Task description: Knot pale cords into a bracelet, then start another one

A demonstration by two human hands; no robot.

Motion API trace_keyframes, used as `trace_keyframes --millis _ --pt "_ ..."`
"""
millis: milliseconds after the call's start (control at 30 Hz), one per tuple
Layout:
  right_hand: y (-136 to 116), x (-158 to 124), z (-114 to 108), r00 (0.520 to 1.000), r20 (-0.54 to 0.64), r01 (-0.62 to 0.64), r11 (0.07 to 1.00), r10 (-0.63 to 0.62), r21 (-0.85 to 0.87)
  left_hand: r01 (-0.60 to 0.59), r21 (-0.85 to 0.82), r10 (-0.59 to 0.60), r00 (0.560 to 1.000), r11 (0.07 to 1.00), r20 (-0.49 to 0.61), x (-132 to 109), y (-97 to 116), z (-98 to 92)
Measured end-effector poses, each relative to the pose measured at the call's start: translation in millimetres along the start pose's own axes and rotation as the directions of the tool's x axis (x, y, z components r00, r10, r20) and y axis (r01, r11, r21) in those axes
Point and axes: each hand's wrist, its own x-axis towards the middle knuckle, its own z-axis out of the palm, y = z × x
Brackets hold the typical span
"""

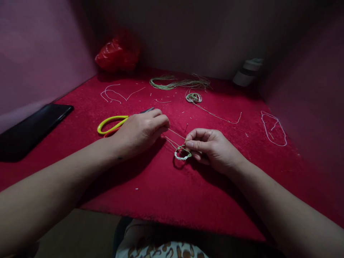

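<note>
A small braided cord loop (182,157), white with green parts, hangs just over the red cloth by my right hand. My right hand (208,146) pinches a thin green cord beside the loop with thumb and forefinger. The cord (176,133) runs taut across to my left hand (150,125), whose fingers are closed on its other end. More thin strands (171,141) reach from the loop toward the left hand. Under and behind that hand lie yellow-handled scissors (113,123), their blades partly hidden.
A black phone-like slab (34,125) lies left. Behind are a red plastic bag (118,53), a bundle of green cords (177,84), a coiled braid (193,97) and a white container (247,72). A pale cord (274,143) lies right; a pin (186,127) stands in the middle.
</note>
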Motion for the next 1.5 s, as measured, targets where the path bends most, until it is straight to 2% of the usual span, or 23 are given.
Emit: trace_keyframes --millis 33,67,100,167,200,233,267,300,333,400,433,467,500,533,600,667,867,1033,1200,1333,1500 --pt "-0.3 0.1 1.0 0.999 -0.037 0.018 1.000 -0.019 -0.013 0.040 -0.064 -0.038 0.999 0.997 0.020 -0.5 2.0 -2.9" --pt "-0.5 0.2 2.2 0.995 -0.086 0.043 0.999 -0.045 -0.030 0.105 -0.184 -0.090 0.992 0.977 0.088 -1.3 5.3 -6.6" --pt "-0.8 0.4 3.3 0.987 -0.139 0.070 0.996 -0.076 -0.051 0.199 -0.335 -0.136 0.970 0.921 0.204 -2.1 9.3 -11.0" --pt "-0.9 1.2 4.4 0.965 -0.223 0.119 0.989 -0.136 -0.088 0.420 -0.564 -0.146 0.872 0.711 0.467 -3.5 16.3 -20.9" --pt "-0.7 1.7 4.3 0.957 -0.245 0.136 0.986 -0.156 -0.096 0.502 -0.611 -0.128 0.825 0.613 0.550 -3.8 17.9 -25.7" --pt "-0.5 2.2 3.8 0.953 -0.256 0.144 0.985 -0.164 -0.095 0.550 -0.631 -0.119 0.797 0.547 0.592 -3.7 17.8 -30.0" --pt "-0.2 2.8 2.9 0.953 -0.256 0.143 0.986 -0.160 -0.081 0.571 -0.633 -0.135 0.789 0.523 0.600 -3.0 15.9 -33.3" --pt "0.0 3.3 1.8 0.958 -0.246 0.134 0.989 -0.144 -0.057 0.570 -0.621 -0.178 0.797 0.538 0.577 -1.9 12.5 -35.6" --pt "0.3 3.6 0.8 0.966 -0.230 0.119 0.993 -0.122 -0.027 0.549 -0.589 -0.250 0.821 0.593 0.514 -0.4 8.3 -36.6" --pt "1.0 4.0 -1.1 0.981 -0.182 0.081 0.996 -0.074 0.031 0.463 -0.430 -0.409 0.886 0.775 0.217 2.5 -0.2 -34.8" --pt "1.4 4.0 -1.8 0.985 -0.160 0.068 0.996 -0.059 0.053 0.413 -0.302 -0.422 0.906 0.860 0.038 3.5 -2.9 -32.1" --pt "1.9 4.0 -2.3 0.988 -0.143 0.062 0.996 -0.052 0.068 0.353 -0.178 -0.376 0.920 0.919 -0.115 3.9 -4.0 -28.5" --pt "2.5 4.0 -2.7 0.990 -0.131 0.060 0.995 -0.049 0.081 0.289 -0.087 -0.301 0.930 0.953 -0.212 3.6 -3.1 -24.2" --pt "3.1 3.9 -3.0 0.992 -0.120 0.060 0.994 -0.048 0.093 0.218 -0.045 -0.223 0.945 0.975 -0.240 2.6 -0.3 -19.3" --pt "4.1 3.8 -3.5 0.993 -0.101 0.064 0.992 -0.053 0.107 0.085 -0.093 -0.102 0.976 0.992 -0.190 -0.3 9.4 -9.2" --pt "4.5 3.5 -3.6 0.995 -0.081 0.063 0.992 -0.054 0.111 0.022 -0.181 -0.046 0.991 0.983 -0.126 -3.2 20.4 0.3" --pt "4.0 1.9 -0.9 0.999 -0.025 0.043 0.993 -0.041 0.106 0.027 -0.309 -0.030 1.000 0.951 -0.006 -3.4 33.1 16.7" --pt "3.1 1.1 2.8 0.999 -0.011 0.046 0.997 -0.045 0.060 0.031 -0.282 -0.028 1.000 0.959 0.013 -2.2 34.2 16.4" --pt "3.4 0.6 4.9 0.997 -0.054 0.053 0.997 -0.050 0.052 0.018 -0.264 -0.025 0.999 0.964 -0.022 -4.2 36.8 17.2" --pt "5.1 0.6 3.8 0.996 -0.072 0.053 0.994 -0.046 0.091 -0.064 -0.237 0.057 0.998 0.969 -0.034 -8.0 35.3 22.6" --pt "5.6 1.0 3.0 0.997 -0.070 0.041 0.993 -0.033 0.112 -0.132 -0.232 0.140 0.990 0.964 0.017 -10.0 33.6 23.3"
